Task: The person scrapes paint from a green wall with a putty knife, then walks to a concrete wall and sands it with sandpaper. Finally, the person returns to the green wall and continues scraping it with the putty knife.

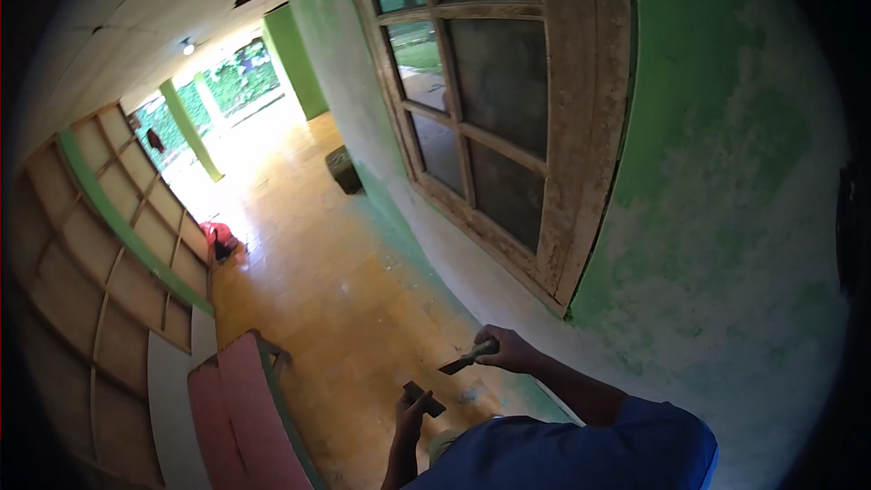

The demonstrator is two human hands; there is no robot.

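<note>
My right hand [508, 350] is closed around the handle of a putty knife [454, 366], whose flat blade points left and down. Below and to the left, my left hand [410, 417] grips a small dark flat rectangular piece [424, 398], held across its fingers. The two tools are a short way apart, in front of my body and above the tiled floor [363, 327]. To the right rises a wall [708, 218] with green paint and pale, patchy areas. Set in it is a worn wooden window frame [585, 127] with several glass panes.
A pink bench-like piece [259, 408] stands at lower left beside a wood-framed panel partition [109, 245]. Farther along lie a red bundle [218, 238] and a dark block [342, 170] by the wall. Green posts [190, 132] stand at the bright far end.
</note>
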